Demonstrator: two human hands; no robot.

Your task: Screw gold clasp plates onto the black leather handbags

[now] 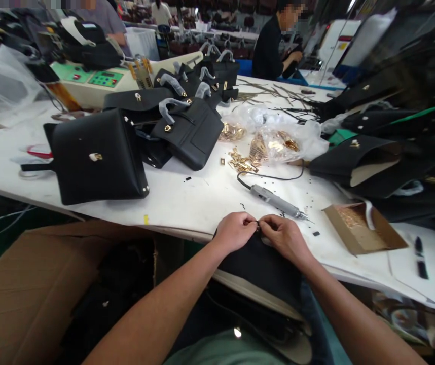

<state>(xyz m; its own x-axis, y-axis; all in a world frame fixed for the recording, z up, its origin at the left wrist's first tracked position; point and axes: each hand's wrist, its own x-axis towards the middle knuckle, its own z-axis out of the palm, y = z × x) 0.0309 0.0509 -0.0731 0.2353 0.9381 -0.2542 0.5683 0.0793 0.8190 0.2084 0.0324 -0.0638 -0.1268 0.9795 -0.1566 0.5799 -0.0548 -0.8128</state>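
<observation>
A black bag [255, 268] with a pale inner edge rests on the lap against the table's front edge. At its top, my left hand [236, 230] pinches with thumb and index finger at a tiny dark piece. My right hand [283, 235] meets it from the other side, its fingertips closed on the same spot. The piece between the fingertips is too small to name. Just beyond my right hand, a grey electric screwdriver [276, 199] lies on the white table [179, 203], its tip pointing right.
Black bags [96, 157] stand at the left, others [358, 157] at the right. Gold buckles [240, 161] and plastic bags of fittings [274, 144] lie mid-table. An open cardboard box [362, 230] of small parts sits right. A large carton [31, 284] is below left. A person [273, 48] works behind.
</observation>
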